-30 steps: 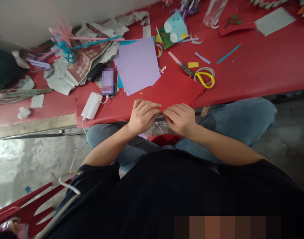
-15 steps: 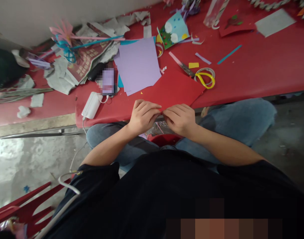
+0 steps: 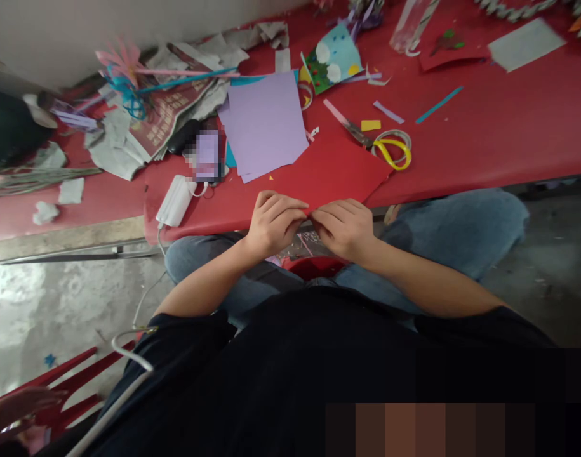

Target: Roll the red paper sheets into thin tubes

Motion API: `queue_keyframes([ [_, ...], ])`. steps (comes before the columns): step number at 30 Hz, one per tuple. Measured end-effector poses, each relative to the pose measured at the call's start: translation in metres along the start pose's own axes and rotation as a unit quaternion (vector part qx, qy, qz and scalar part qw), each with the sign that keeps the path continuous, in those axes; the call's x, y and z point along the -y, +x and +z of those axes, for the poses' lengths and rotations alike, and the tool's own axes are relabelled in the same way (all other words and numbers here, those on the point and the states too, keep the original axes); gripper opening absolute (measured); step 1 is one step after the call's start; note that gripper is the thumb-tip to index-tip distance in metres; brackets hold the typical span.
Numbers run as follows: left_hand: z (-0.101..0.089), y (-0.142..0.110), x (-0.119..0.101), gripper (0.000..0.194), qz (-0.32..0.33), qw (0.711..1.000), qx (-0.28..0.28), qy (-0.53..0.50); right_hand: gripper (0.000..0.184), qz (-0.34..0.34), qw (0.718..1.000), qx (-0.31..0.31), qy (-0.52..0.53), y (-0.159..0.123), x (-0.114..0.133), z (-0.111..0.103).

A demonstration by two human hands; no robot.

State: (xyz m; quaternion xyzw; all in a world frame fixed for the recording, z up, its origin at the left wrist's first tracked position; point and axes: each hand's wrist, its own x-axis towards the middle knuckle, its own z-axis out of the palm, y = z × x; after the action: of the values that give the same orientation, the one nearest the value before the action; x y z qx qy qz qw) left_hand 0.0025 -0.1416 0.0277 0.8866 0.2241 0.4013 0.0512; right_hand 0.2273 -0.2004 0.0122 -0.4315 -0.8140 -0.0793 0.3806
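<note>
A red paper sheet lies on the red table with its near corner at the table's front edge. My left hand and my right hand meet at that corner, fingers curled and pinching the red paper between them. Both hands hover over my lap. Lilac paper sheets lie just beyond the red sheet. Yellow-handled scissors rest to the right of it.
A white power bank with a cable and a phone sit left of the paper. Newspaper scraps, paper strips and a decorated card litter the far side. A red chair and another person's hand show at bottom left.
My hands stay pinched on the red paper's corner with almost no movement. Another person's hand has come into view at the bottom left.
</note>
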Motion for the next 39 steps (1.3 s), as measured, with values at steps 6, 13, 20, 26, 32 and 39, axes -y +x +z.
queue_keyframes([
  [6,-0.0001,0.0008,-0.0004,0.008,-0.001,1.0,-0.006,0.005,0.011,0.004,1.0,-0.001,0.005,-0.0006,0.0,0.0009],
  [13,0.0,-0.0013,0.0004,0.006,-0.011,1.0,0.001,0.011,0.012,0.006,1.0,0.006,0.005,-0.002,0.0002,0.0007],
  [20,-0.0004,0.0006,-0.0003,0.007,-0.006,1.0,0.005,0.01,0.01,-0.002,1.0,0.0,0.002,-0.002,0.0,0.0012],
  [26,0.0003,0.0002,-0.0004,0.005,-0.012,1.0,0.012,0.002,0.009,-0.001,1.0,0.007,-0.007,-0.001,0.0001,0.0004],
  [32,0.0001,-0.0008,0.0002,0.006,-0.031,0.999,0.033,0.0,0.01,-0.009,1.0,-0.012,-0.008,-0.0003,0.0001,0.0009],
  [39,0.0001,0.0013,-0.0007,0.007,-0.019,0.999,0.036,0.012,0.007,0.002,1.0,0.003,-0.017,-0.0011,0.0004,0.0012],
])
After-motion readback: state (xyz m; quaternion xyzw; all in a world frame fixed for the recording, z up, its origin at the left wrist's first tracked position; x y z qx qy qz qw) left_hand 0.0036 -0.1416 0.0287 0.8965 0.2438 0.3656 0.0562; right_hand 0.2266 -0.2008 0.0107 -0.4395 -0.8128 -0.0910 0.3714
